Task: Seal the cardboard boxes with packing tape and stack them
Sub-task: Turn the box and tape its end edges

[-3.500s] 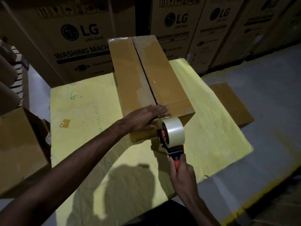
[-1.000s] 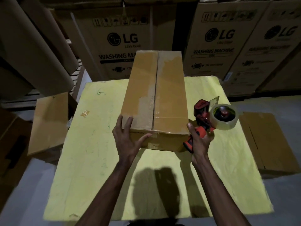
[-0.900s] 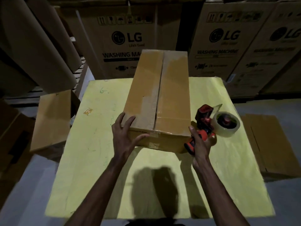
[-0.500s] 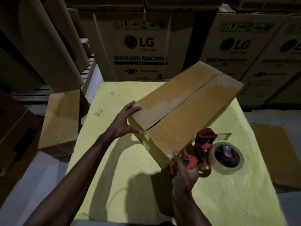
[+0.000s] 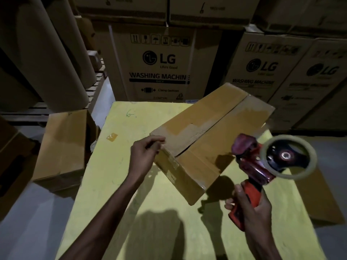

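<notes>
the box [image 5: 212, 132] lies askew on the yellow table [image 5: 116, 166], far end swung right. the left hand [image 5: 144, 156] is at its near-left corner, fingers curled together; i cannot tell whether they pinch the edge. the right hand [image 5: 251, 205] wraps the tape gun [image 5: 251, 166] handle, just right of the box. a small box [image 5: 62, 147] stands left of the table, a flat box [image 5: 323, 199] right, lg cartons [image 5: 159, 62] behind.
</notes>
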The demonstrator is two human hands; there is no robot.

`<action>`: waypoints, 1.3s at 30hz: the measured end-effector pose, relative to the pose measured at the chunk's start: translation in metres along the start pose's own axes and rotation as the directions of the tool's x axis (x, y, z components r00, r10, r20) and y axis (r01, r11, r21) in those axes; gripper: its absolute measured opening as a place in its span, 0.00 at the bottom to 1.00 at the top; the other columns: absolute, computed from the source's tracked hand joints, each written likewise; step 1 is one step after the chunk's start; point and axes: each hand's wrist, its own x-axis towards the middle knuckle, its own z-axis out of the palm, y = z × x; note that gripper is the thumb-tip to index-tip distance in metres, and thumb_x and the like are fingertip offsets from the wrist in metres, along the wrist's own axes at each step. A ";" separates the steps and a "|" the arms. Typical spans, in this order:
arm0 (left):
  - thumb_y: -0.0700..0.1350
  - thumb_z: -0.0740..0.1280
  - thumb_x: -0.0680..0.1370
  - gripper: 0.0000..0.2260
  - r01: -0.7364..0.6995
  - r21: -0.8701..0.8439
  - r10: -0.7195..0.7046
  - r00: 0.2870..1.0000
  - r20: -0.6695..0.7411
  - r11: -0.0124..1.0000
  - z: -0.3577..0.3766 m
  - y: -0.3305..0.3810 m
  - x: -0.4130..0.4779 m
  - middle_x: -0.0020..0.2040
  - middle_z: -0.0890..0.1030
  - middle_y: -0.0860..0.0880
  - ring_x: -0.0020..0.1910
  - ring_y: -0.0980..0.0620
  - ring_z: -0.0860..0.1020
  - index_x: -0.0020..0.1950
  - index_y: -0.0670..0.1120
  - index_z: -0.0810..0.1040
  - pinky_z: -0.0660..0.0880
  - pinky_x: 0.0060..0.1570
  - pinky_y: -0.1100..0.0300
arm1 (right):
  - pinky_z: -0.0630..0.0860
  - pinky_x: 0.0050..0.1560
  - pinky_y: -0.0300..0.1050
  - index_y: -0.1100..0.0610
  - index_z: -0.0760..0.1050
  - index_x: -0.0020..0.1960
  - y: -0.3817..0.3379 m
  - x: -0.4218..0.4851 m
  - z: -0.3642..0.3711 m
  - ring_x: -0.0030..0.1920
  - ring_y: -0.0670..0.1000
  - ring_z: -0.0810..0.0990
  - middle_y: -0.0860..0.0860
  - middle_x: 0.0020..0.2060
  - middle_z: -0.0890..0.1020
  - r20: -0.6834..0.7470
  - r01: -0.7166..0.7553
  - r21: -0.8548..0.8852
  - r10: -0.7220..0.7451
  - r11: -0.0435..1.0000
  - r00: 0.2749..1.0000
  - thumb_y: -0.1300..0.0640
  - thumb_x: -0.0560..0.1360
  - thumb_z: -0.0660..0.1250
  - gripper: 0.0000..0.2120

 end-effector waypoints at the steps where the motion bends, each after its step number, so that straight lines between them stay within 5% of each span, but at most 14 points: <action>1: 0.40 0.67 0.83 0.09 0.058 -0.064 -0.052 0.994 0.094 0.996 0.005 0.016 -0.004 0.50 0.88 0.51 0.51 0.53 0.86 0.56 0.47 0.87 0.81 0.53 0.55 | 0.77 0.27 0.42 0.61 0.75 0.57 -0.007 -0.002 0.000 0.32 0.56 0.80 0.57 0.36 0.80 0.067 -0.014 -0.012 0.015 1.000 0.998 0.56 0.73 0.71 0.15; 5: 0.58 0.66 0.83 0.20 0.361 -0.198 -0.276 0.892 0.357 0.911 0.026 0.057 -0.012 0.59 0.86 0.48 0.58 0.49 0.85 0.66 0.46 0.82 0.79 0.65 0.47 | 0.78 0.30 0.46 0.61 0.75 0.54 -0.022 -0.012 0.017 0.30 0.59 0.77 0.56 0.35 0.78 0.247 0.015 -0.088 0.007 0.996 0.969 0.59 0.71 0.71 0.14; 9: 0.70 0.69 0.74 0.40 0.698 -0.279 -0.477 0.676 0.562 0.659 0.028 0.060 -0.016 0.69 0.79 0.36 0.66 0.39 0.79 0.75 0.43 0.74 0.77 0.65 0.42 | 0.79 0.32 0.50 0.57 0.77 0.56 -0.023 -0.016 0.026 0.31 0.62 0.79 0.55 0.36 0.82 0.343 0.077 -0.194 -0.006 0.978 0.939 0.57 0.69 0.73 0.16; 12: 0.69 0.75 0.68 0.46 0.776 -0.252 -0.576 0.607 0.547 0.579 0.021 0.048 -0.027 0.73 0.75 0.36 0.71 0.34 0.75 0.79 0.45 0.69 0.76 0.64 0.37 | 0.80 0.35 0.53 0.57 0.77 0.56 -0.026 -0.017 0.028 0.31 0.62 0.81 0.58 0.36 0.82 0.401 0.125 -0.264 -0.009 0.956 0.916 0.57 0.69 0.74 0.17; 15: 0.55 0.79 0.69 0.36 0.829 -0.319 -0.572 0.551 0.607 0.460 0.009 0.037 -0.038 0.62 0.83 0.35 0.52 0.39 0.86 0.71 0.38 0.75 0.85 0.48 0.50 | 0.81 0.35 0.49 0.57 0.77 0.55 -0.032 -0.016 0.028 0.31 0.62 0.83 0.58 0.36 0.83 0.431 0.162 -0.318 -0.010 0.934 0.902 0.56 0.69 0.74 0.17; 18: 0.40 0.74 0.71 0.18 0.818 -0.377 -0.548 0.572 0.610 0.435 0.000 0.035 -0.044 0.58 0.84 0.34 0.40 0.45 0.87 0.59 0.37 0.83 0.85 0.39 0.59 | 0.79 0.32 0.45 0.55 0.77 0.56 -0.039 -0.014 0.027 0.31 0.62 0.83 0.58 0.36 0.83 0.455 0.209 -0.362 -0.024 0.909 0.890 0.55 0.69 0.74 0.17; 22: 0.26 0.66 0.77 0.10 0.771 -0.405 -0.530 0.633 0.563 0.491 -0.007 0.031 -0.039 0.48 0.86 0.36 0.37 0.49 0.87 0.56 0.34 0.83 0.83 0.36 0.64 | 0.80 0.35 0.51 0.56 0.77 0.56 -0.039 -0.010 0.029 0.31 0.61 0.83 0.58 0.36 0.83 0.451 0.218 -0.366 -0.033 0.905 0.892 0.55 0.68 0.74 0.17; 28: 0.28 0.68 0.79 0.11 0.667 -0.226 -0.519 0.713 0.472 0.710 -0.020 0.036 -0.011 0.47 0.87 0.39 0.38 0.50 0.87 0.56 0.39 0.83 0.84 0.39 0.62 | 0.65 0.24 0.39 0.43 0.78 0.55 -0.043 -0.002 0.035 0.23 0.53 0.76 0.62 0.31 0.82 0.552 0.221 -0.370 0.023 0.902 0.834 0.52 0.73 0.72 0.12; 33: 0.29 0.66 0.78 0.11 0.584 -0.088 -0.508 0.763 0.400 0.807 -0.030 0.031 0.038 0.39 0.85 0.46 0.36 0.54 0.85 0.47 0.42 0.83 0.82 0.37 0.63 | 0.72 0.24 0.43 0.47 0.77 0.60 -0.050 0.015 0.061 0.28 0.58 0.82 0.60 0.31 0.82 0.632 0.338 -0.442 0.022 0.831 0.775 0.48 0.78 0.69 0.12; 39: 0.29 0.67 0.79 0.13 0.404 0.194 -0.446 0.844 0.298 0.894 -0.048 0.025 0.091 0.43 0.86 0.40 0.40 0.49 0.86 0.59 0.42 0.83 0.80 0.34 0.62 | 0.81 0.29 0.48 0.46 0.77 0.61 -0.056 0.050 0.107 0.31 0.52 0.84 0.53 0.39 0.83 0.707 0.538 -0.498 -0.041 0.679 0.706 0.42 0.79 0.68 0.14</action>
